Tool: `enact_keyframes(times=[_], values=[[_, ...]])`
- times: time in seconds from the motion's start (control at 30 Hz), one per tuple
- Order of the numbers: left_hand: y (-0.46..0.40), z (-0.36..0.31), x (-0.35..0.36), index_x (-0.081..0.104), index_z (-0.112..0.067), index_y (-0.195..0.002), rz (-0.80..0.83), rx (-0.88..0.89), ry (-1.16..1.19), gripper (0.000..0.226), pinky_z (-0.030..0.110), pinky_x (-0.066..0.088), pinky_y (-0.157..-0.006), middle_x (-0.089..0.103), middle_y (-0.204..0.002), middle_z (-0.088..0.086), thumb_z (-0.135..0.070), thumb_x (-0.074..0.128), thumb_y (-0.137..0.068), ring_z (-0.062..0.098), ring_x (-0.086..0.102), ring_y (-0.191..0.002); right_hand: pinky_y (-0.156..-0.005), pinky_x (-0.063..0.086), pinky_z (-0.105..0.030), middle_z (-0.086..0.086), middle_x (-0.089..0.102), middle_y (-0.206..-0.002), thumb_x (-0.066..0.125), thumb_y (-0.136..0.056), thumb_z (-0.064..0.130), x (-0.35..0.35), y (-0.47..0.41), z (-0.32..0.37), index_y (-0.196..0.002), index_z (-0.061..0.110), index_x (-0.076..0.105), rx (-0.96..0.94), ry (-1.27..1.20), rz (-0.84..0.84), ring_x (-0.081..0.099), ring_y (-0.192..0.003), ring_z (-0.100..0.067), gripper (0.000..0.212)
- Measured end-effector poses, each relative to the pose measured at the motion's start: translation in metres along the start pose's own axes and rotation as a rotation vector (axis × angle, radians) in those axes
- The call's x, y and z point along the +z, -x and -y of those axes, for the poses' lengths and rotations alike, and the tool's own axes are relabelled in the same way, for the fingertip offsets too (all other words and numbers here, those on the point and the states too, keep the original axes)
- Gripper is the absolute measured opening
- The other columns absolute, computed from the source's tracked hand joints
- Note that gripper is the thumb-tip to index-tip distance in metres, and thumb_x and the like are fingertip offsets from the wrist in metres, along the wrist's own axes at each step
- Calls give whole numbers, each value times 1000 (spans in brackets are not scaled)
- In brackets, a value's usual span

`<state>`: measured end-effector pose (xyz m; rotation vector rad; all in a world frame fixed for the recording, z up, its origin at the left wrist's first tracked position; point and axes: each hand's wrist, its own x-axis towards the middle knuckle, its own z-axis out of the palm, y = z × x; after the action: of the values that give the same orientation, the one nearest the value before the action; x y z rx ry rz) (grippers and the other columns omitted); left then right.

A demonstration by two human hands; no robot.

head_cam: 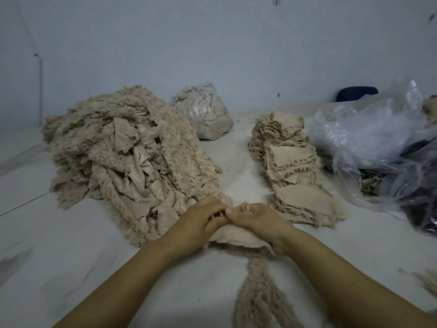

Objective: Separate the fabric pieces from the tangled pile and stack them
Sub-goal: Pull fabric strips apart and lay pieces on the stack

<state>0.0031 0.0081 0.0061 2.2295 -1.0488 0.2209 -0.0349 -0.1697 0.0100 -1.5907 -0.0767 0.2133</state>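
Gripping one beige fleecy fabric piece point(238, 240) at the near edge of the pale grey work surface point(71, 245): left hand point(201, 226) and right hand point(257, 221) side by side, fingertips meeting, fingers curled and clamped on the cloth's far edge. Trailing nearer from that piece, a shaggy beige strip point(255, 297). Just beyond the left hand, touching the held piece, the big tangled pile of beige fleece scraps point(127, 152). Beyond the right hand, apart from the pile, a leaning stack of flat beige pieces point(293, 166). Right of the stack, crumpled clear plastic sheeting point(378, 143). Farthest, behind the pile, a tied clear bag of beige fluff point(205, 112)
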Motion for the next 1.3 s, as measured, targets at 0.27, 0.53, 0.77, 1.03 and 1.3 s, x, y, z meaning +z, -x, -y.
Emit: enact_keyframes(times=[0.27, 0.53, 0.77, 1.03, 1.3], values=[[3, 0, 4, 44, -25, -55, -101, -246, 166, 42, 15, 28, -51, 44, -48, -16, -23, 53, -95, -2, 39, -49, -60, 47, -19, 5, 63, -66, 71, -84, 13, 4, -15, -8, -67, 17, 61, -287, -76, -672, 57, -60, -4, 20], [13, -2, 5, 65, -22, -57, -20, -322, 444, 31, 15, 29, -45, 43, -46, -12, -29, 61, -87, 1, 34, -41, -61, 48, -26, 1, 61, -68, 72, -84, 14, 7, -23, -15, -68, 18, 59, -266, -319, -864, 56, -66, -14, 21], [17, 3, -3, 56, 8, -78, 12, -318, 534, 19, 22, 33, -60, 45, -68, 7, -7, 56, -91, 12, 40, -64, -91, 51, -41, -10, 64, -106, 61, -66, 73, -6, -13, -4, -92, 14, 68, 124, -265, -357, 62, -101, -27, 65], [6, 1, -5, 51, 11, -80, 86, -320, 525, 27, 15, 25, -45, 34, -52, -14, -13, 53, -95, 2, 28, -47, -63, 50, -25, -8, 68, -75, 75, -75, 32, -8, -10, 8, -78, 7, 69, 209, 16, 25, 62, -65, -16, 26], [9, -4, 3, 43, -13, -64, 21, -390, 536, 35, 13, 26, -38, 37, -40, -10, -19, 48, -98, 1, 27, -35, -61, 41, -29, -9, 51, -65, 64, -91, 17, 6, -21, -9, -66, 12, 52, -180, -75, -580, 45, -62, -20, 28]])
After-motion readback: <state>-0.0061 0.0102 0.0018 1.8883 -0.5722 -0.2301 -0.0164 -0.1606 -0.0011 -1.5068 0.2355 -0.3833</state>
